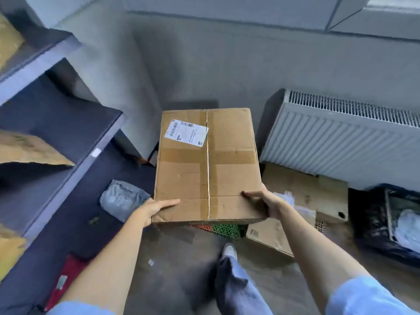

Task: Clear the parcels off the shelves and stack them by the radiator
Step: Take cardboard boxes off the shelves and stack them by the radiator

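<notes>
a person holds a large cardboard box out in front of the body with both bare hands, above a grey floor in the corner of a room. the left hand clasps the box's near left corner, thumb flat on the top panel; the right hand clasps the near right corner the same way, fingers wrapped under the edge. the box is taped shut along its centre seam and across its width, with a white shipping label stuck askew on the far left of its top.

to the right, a white radiator stands against the wall. below it on the floor lie flattened-looking cardboard parcels, one more brown box just beside the person's right forearm, and a black plastic-wrapped bundle further right. a green and orange patterned item shows beneath the held box's near edge.

to the left, dark shelves hold a grey plastic mailer on the lowest level, just beside the left hand, a red package nearer the camera, and brown parcels higher up, blurred at the frame's edge. a white shoe and denim trouser leg appear below the box.
</notes>
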A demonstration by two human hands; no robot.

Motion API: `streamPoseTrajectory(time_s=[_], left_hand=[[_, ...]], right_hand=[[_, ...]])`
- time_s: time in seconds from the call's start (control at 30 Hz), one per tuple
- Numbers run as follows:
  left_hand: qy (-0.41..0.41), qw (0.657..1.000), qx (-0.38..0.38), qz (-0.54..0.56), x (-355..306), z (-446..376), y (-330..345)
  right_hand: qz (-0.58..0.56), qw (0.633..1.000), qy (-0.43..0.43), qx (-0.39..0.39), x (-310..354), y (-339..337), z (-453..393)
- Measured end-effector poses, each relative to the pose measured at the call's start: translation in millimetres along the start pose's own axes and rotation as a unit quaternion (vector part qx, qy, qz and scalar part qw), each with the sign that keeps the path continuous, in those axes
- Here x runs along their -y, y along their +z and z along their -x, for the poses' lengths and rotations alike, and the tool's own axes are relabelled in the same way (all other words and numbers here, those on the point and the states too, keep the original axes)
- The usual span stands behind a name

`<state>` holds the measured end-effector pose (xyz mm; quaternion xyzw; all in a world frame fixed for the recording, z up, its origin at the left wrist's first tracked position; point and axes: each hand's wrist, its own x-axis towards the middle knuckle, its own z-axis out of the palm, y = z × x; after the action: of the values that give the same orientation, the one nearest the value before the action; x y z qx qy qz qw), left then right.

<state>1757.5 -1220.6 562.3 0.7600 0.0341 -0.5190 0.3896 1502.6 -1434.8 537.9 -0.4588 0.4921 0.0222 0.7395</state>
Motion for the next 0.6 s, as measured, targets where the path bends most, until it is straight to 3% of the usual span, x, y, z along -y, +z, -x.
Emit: streamPoseTrajectory(time_s=[0.23,0.43,0.6], left_hand=[[-0.034,0.997,0.01,-0.064,-14.1,-198.7,28.0],[-0.06,0.995,0.008,-0.084,24.9,-371.1,85.0],[-0.006,0.989,0.049,-0.14,54.0,-505.6,138.9]], right_hand=[[0.001,0.993,0.113,-0.018,-20.9,-22.9,-164.8],[-0.004,0.984,0.145,-0.099,-102.9,-51.6,-307.9],[-0.079,0.97,0.165,-0.161,-183.4,-77.5,-403.6]])
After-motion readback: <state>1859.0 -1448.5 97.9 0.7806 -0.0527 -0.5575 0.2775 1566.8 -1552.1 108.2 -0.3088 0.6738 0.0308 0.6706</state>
